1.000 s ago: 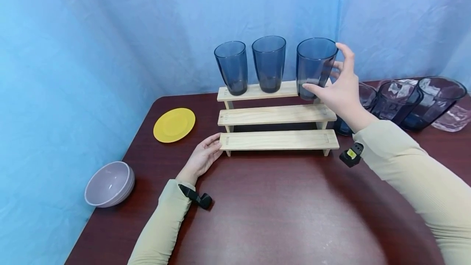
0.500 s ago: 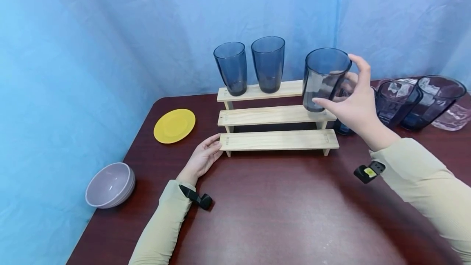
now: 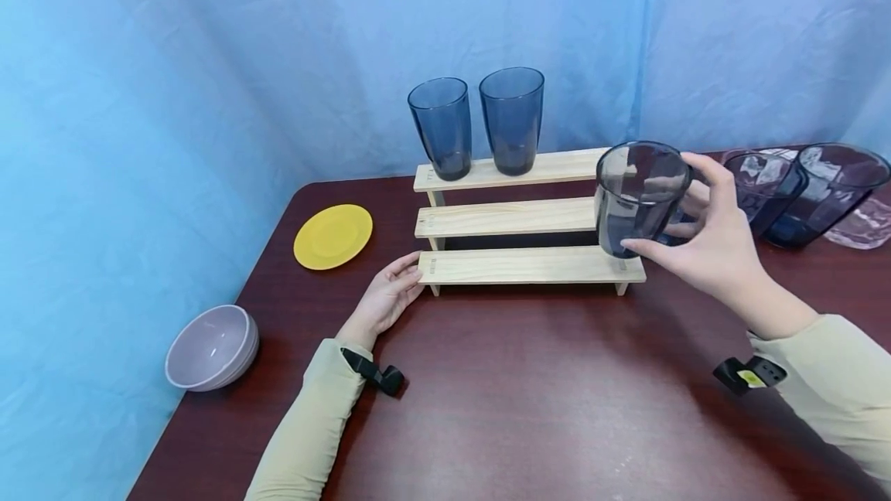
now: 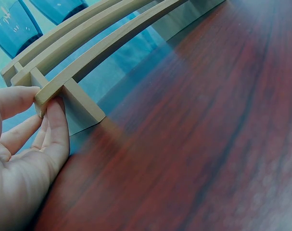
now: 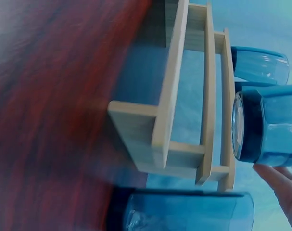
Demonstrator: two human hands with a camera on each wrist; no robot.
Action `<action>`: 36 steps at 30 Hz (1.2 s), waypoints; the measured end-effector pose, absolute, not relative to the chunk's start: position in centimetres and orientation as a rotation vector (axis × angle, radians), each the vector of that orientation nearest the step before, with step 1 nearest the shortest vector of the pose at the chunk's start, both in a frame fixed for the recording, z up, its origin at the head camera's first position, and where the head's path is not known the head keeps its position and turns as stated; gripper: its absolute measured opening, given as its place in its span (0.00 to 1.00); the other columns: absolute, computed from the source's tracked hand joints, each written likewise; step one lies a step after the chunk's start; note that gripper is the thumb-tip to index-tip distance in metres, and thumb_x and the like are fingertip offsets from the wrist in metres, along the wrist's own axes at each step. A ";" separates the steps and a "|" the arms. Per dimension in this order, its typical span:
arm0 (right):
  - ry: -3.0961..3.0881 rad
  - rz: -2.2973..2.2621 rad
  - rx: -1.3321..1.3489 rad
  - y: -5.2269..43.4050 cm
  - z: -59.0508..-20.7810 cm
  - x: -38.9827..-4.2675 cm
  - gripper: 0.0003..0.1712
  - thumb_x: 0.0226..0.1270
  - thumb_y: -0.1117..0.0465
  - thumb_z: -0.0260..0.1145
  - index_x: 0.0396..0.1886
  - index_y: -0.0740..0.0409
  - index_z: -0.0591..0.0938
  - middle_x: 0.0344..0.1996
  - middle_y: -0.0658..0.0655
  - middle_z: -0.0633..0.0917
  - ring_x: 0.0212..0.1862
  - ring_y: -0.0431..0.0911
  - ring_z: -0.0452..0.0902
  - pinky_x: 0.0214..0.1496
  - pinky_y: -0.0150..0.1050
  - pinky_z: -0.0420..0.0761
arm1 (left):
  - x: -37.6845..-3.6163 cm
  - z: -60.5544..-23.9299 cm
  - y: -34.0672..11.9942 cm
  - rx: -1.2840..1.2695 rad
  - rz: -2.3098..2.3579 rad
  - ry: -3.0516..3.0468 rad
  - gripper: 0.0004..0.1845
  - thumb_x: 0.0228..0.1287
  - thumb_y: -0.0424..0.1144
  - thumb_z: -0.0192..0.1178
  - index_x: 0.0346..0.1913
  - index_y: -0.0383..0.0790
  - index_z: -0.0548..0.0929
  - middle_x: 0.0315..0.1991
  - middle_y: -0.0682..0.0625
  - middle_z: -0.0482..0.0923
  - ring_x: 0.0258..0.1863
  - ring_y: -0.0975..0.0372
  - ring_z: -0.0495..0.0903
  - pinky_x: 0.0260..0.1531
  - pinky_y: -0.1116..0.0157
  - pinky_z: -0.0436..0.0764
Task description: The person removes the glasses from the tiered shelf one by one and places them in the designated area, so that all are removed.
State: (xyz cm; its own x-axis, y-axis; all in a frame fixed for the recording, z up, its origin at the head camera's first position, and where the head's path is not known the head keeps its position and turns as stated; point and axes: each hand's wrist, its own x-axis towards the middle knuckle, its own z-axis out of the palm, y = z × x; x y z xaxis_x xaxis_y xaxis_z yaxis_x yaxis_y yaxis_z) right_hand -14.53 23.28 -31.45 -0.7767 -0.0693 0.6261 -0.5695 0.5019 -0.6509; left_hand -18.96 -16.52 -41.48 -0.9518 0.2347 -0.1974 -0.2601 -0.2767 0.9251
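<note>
Two blue tumblers (image 3: 477,127) stand on the top step of the wooden rack (image 3: 527,265); the right hand (image 3: 713,242) curls around a third tumbler (image 3: 639,195) off its right end. Left wrist view: left hand (image 4: 25,159) pinches the bottom step's corner. Right wrist view: fingertips (image 5: 280,185) touch the held tumbler.
</note>
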 end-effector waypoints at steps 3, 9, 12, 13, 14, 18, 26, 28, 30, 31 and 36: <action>-2.250 1.221 0.530 23.7 -31.8 -13.9 0.64 0.28 0.83 0.76 0.69 0.58 0.55 0.48 0.24 0.74 0.39 0.18 0.75 0.36 0.17 0.75 | -18.9 -41.5 -16.6 -0.031 2.288 1.666 0.28 0.71 0.24 0.43 0.72 0.31 0.54 0.38 0.55 0.75 0.37 0.70 0.79 0.40 0.75 0.77; -2.274 1.156 0.616 24.6 -32.7 -13.0 0.66 0.23 0.84 0.77 0.67 0.63 0.54 0.51 0.23 0.73 0.41 0.17 0.74 0.39 0.16 0.74 | -18.8 -41.7 -16.8 -0.062 2.297 1.657 0.28 0.71 0.24 0.43 0.72 0.32 0.55 0.37 0.55 0.75 0.37 0.70 0.79 0.40 0.74 0.77; -2.274 1.115 0.647 25.2 -33.0 -12.8 0.67 0.19 0.85 0.78 0.67 0.65 0.55 0.52 0.24 0.72 0.45 0.18 0.73 0.40 0.15 0.73 | -18.8 -41.7 -16.8 -0.049 2.289 1.660 0.28 0.71 0.24 0.44 0.72 0.32 0.55 0.38 0.55 0.74 0.37 0.70 0.79 0.40 0.75 0.77; -2.278 1.103 0.647 25.4 -33.1 -12.7 0.68 0.19 0.85 0.78 0.67 0.65 0.54 0.52 0.24 0.72 0.45 0.18 0.73 0.41 0.15 0.73 | -18.8 -41.7 -16.8 -0.042 2.288 1.662 0.28 0.71 0.24 0.44 0.72 0.32 0.55 0.38 0.55 0.74 0.38 0.70 0.79 0.40 0.75 0.77; -2.282 1.095 0.647 25.7 -33.1 -12.6 0.68 0.18 0.85 0.78 0.67 0.65 0.54 0.52 0.24 0.72 0.45 0.18 0.73 0.40 0.15 0.73 | -18.8 -41.7 -16.8 -0.032 2.286 1.664 0.28 0.71 0.24 0.44 0.72 0.32 0.54 0.39 0.55 0.74 0.38 0.70 0.79 0.40 0.75 0.77; -2.302 1.105 0.610 26.6 -33.1 -12.1 0.69 0.18 0.86 0.77 0.67 0.65 0.52 0.52 0.25 0.73 0.40 0.18 0.75 0.38 0.16 0.74 | -18.9 -41.5 -16.7 -0.021 2.288 1.660 0.28 0.71 0.24 0.44 0.72 0.31 0.54 0.39 0.55 0.74 0.38 0.70 0.79 0.40 0.76 0.77; -2.367 1.190 0.444 28.9 -33.5 -11.4 0.69 0.23 0.85 0.75 0.70 0.58 0.51 0.47 0.22 0.74 0.32 0.17 0.75 0.31 0.16 0.74 | -19.1 -41.5 -16.5 -0.030 2.293 1.643 0.28 0.71 0.24 0.43 0.72 0.31 0.54 0.39 0.54 0.75 0.37 0.70 0.79 0.40 0.75 0.77; -2.400 1.177 0.392 29.7 -33.7 -11.2 0.70 0.24 0.84 0.76 0.70 0.56 0.51 0.46 0.20 0.73 0.31 0.15 0.73 0.29 0.15 0.73 | -19.1 -41.4 -16.5 -0.019 2.287 1.648 0.28 0.71 0.24 0.43 0.72 0.31 0.54 0.39 0.55 0.75 0.38 0.70 0.79 0.40 0.75 0.77; -2.434 1.149 0.347 30.5 -34.0 -11.2 0.70 0.24 0.81 0.77 0.71 0.54 0.51 0.44 0.18 0.71 0.31 0.13 0.71 0.27 0.14 0.72 | -19.1 -41.3 -16.5 -0.014 2.284 1.649 0.28 0.71 0.24 0.43 0.72 0.31 0.54 0.40 0.55 0.74 0.39 0.70 0.78 0.40 0.75 0.77; -2.448 1.127 0.332 30.9 -34.1 -11.1 0.70 0.25 0.81 0.78 0.71 0.54 0.51 0.43 0.17 0.69 0.31 0.12 0.70 0.27 0.14 0.71 | -19.0 -41.3 -16.5 -0.011 2.282 1.651 0.28 0.71 0.24 0.43 0.72 0.31 0.53 0.40 0.55 0.74 0.39 0.70 0.78 0.40 0.75 0.77; -2.480 1.153 0.244 32.5 -34.6 -10.8 0.70 0.27 0.83 0.76 0.71 0.51 0.49 0.42 0.18 0.68 0.31 0.12 0.68 0.27 0.13 0.70 | -18.9 -41.2 -16.5 -0.031 2.288 1.646 0.28 0.71 0.24 0.43 0.72 0.31 0.54 0.40 0.55 0.75 0.38 0.70 0.78 0.40 0.75 0.77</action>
State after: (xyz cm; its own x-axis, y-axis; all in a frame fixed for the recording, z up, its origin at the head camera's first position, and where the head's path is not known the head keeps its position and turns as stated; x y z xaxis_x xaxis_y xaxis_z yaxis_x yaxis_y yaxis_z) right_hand -10.81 32.51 -34.56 -0.9074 0.0074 0.4201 -0.3164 0.6458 -0.6948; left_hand -18.94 -16.52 -41.23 -0.9482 0.2449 -0.2025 -0.2699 -0.2841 0.9200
